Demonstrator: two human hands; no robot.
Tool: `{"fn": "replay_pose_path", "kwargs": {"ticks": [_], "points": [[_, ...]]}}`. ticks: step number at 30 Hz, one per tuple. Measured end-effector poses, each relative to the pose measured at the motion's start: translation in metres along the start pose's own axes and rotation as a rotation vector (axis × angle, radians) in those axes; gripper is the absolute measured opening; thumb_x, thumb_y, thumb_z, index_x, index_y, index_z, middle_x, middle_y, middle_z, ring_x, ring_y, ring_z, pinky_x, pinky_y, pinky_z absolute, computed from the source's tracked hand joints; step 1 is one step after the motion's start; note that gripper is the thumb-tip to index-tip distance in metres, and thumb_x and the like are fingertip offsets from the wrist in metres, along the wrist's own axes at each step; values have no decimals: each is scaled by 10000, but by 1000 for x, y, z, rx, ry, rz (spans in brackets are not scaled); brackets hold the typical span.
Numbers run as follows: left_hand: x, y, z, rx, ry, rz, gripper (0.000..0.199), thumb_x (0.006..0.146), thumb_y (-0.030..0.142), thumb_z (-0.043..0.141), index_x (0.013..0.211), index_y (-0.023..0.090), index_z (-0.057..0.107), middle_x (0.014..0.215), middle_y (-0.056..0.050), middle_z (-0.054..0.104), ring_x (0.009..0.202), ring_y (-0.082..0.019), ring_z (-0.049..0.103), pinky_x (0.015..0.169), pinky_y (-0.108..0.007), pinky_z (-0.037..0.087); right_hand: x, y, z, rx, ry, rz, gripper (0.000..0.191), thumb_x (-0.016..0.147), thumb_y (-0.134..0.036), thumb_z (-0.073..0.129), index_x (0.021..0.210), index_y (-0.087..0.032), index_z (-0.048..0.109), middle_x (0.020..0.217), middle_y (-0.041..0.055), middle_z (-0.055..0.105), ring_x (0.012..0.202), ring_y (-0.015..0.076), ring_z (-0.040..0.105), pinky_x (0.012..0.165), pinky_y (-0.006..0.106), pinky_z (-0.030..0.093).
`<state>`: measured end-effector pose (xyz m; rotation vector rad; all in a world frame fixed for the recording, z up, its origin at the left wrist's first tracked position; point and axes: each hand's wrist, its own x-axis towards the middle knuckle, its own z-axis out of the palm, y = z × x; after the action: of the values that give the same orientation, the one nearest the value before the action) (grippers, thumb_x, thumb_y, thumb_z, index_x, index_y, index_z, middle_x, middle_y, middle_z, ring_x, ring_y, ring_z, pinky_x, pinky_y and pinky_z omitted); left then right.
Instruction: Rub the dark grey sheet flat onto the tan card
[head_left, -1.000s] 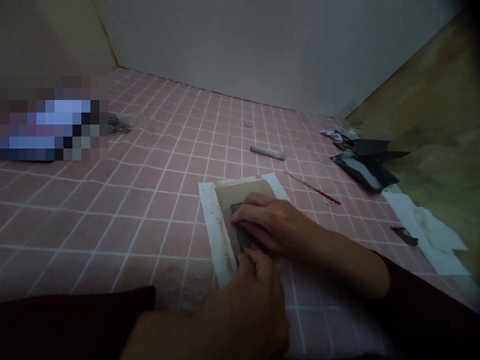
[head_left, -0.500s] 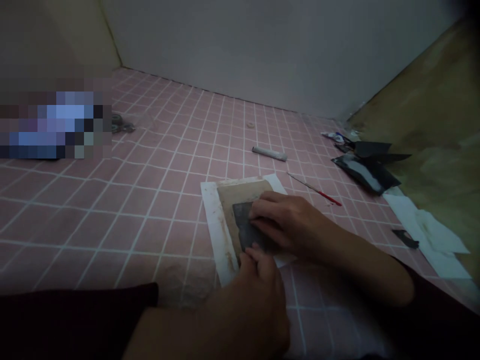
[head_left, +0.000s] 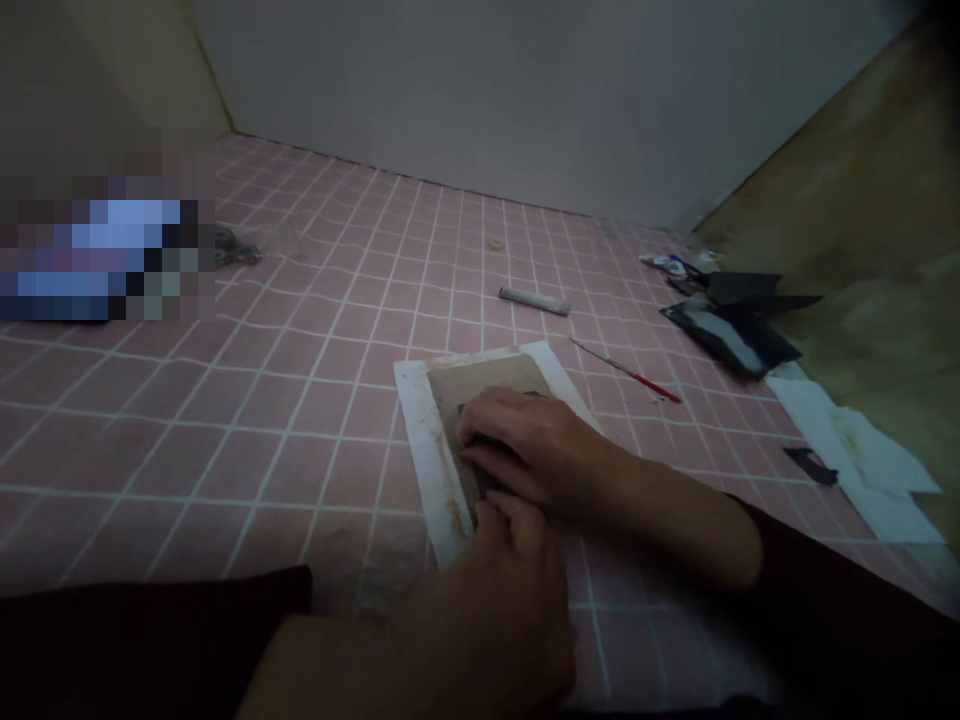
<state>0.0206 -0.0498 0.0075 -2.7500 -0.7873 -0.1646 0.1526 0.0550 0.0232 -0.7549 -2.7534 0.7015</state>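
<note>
A tan, flat panel (head_left: 491, 376) with smeared edges lies on a white sheet of paper (head_left: 411, 405). On the panel is a dark grey, thin sheet (head_left: 486, 483), mostly covered by my hands. My right hand (head_left: 536, 445) lies across it from the right, its bent fingers held together at the sheet's left edge. Close below, my left hand (head_left: 502, 590) is curled, thumb and fingers gathered at the sheet's near edge. The fingertips are partly hidden, so the exact hold is hard to see.
Beyond the paper lie a red-handled thin tool (head_left: 637, 378) and a grey bar (head_left: 534, 301). A small ring (head_left: 496, 244) is farther back. On the right are black sheets (head_left: 739, 335), white paper scraps (head_left: 877, 470) and a dark scrap (head_left: 810, 466). Pink checked cloth (head_left: 300, 420) covers the surface.
My right hand has moved left over the dark grey sheet and now covers most of it. My left hand stays at the near edge. The view has shifted slightly.
</note>
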Motion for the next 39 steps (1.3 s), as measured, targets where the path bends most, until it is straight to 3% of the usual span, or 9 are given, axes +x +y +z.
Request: {"fn": "replay_pose_path", "kwargs": {"ticks": [6,11,16,21,27,32,36,39], "points": [[1,0,2,4,8,-5,378,915,358,485,1024,93,730,1032,-217,699,881,-350,652,627,-439,484,-3,3,-4,-84,-26,65,113,902,-118,498,839,-155,585,827,30,567,714,132,512,649,255,384],[1,0,0,-8,20,-17,348,901,370,520,874,111,750,854,-172,715,750,-315,653,595,-435,480,2,3,5,14,59,-56,148,940,-151,463,880,-155,599,890,56,580,795,147,529,722,269,420],[0,2,3,4,30,-21,391,902,388,517,1037,90,731,1059,-225,697,903,-344,654,643,-437,492,-4,5,-6,-63,-13,76,81,868,-102,528,846,-179,515,762,-10,541,668,119,473,622,243,356],[2,0,0,-5,45,-23,349,896,366,517,841,113,751,840,-172,718,739,-325,656,579,-437,478,1,0,3,-24,73,-6,96,912,-145,498,831,-163,547,813,23,571,741,137,520,689,259,392],[0,3,3,-10,36,-30,367,911,345,491,1009,86,732,1026,-224,699,883,-343,647,633,-442,475,-2,4,-5,-97,-16,81,117,892,-109,501,815,-160,573,802,27,573,714,137,520,660,260,387],[0,2,3,-3,29,-11,346,904,349,501,871,105,744,851,-178,709,763,-320,647,590,-440,469,1,1,1,-41,17,-18,185,926,-121,427,900,-147,609,899,71,590,772,152,536,694,272,418],[1,-1,0,3,13,-10,371,918,342,474,1008,91,733,1005,-212,703,866,-339,651,635,-442,478,-3,5,-3,-69,-26,21,148,902,-93,461,880,-151,595,871,48,589,746,139,528,677,260,401],[1,-1,-1,0,8,-8,370,921,330,469,1037,88,725,1042,-220,695,885,-340,648,635,-439,474,-4,6,-2,-82,18,72,78,865,-91,512,856,-158,551,800,18,569,716,134,513,659,255,386]]}}
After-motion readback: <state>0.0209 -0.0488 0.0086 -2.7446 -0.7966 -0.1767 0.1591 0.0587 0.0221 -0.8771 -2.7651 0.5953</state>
